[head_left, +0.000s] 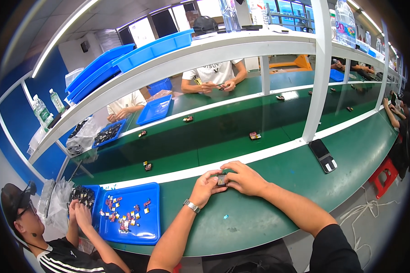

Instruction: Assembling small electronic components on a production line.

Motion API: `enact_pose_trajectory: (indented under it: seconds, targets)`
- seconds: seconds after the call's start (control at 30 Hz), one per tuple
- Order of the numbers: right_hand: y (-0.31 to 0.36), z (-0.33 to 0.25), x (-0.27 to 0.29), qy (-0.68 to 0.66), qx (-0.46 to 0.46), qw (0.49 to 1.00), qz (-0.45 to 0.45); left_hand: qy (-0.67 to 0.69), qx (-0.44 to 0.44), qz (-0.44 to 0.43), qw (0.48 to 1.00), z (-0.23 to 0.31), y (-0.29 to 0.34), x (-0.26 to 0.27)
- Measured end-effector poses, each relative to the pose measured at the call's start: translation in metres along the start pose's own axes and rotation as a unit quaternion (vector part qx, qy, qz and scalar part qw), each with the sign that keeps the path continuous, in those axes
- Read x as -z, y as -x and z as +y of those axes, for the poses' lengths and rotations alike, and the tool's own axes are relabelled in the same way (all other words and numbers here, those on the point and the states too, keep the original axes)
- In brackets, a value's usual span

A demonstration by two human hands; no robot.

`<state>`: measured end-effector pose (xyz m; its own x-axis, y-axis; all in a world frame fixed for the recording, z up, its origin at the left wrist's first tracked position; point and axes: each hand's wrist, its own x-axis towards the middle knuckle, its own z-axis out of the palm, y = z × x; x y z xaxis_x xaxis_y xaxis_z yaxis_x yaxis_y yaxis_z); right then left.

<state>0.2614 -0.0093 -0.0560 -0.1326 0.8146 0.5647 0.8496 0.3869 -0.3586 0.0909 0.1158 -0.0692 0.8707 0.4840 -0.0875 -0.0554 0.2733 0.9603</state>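
Between my two hands, over the near green worktop, is a small dark square part point(222, 180), with a paler patch on top. My left hand point(204, 187), with a watch on its wrist, grips it from the left, thumb and fingers pressed to its side. From the right, my right hand point(246, 179) pinches the same part with bent fingers. Its exact kind is too small to make out, and the fingertips cover its edges. A blue tray point(152, 214) left of my left forearm bears several small red, yellow and black parts.
A white rail point(187, 173) edges the green conveyor belt point(214, 152), where small parts such as this one point(254, 135) lie. A black rectangular case point(322, 155) lies right of a white post point(318, 91). A co-worker point(54, 241) sits at left; another point(214, 75) works opposite.
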Motion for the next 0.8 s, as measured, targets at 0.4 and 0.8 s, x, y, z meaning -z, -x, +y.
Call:
enact_pose_trajectory:
  seconds: [0.4,0.8]
  targets:
    - [-0.008,0.001,-0.007,0.017,0.009,0.999,0.042,-0.025,-0.037,-0.012,0.999,0.003,-0.005,-0.005]
    - [-0.006,-0.004,-0.01,0.015,-0.035,0.995,0.094,0.004,-0.058,-0.095,0.994,-0.002,-0.008,0.0]
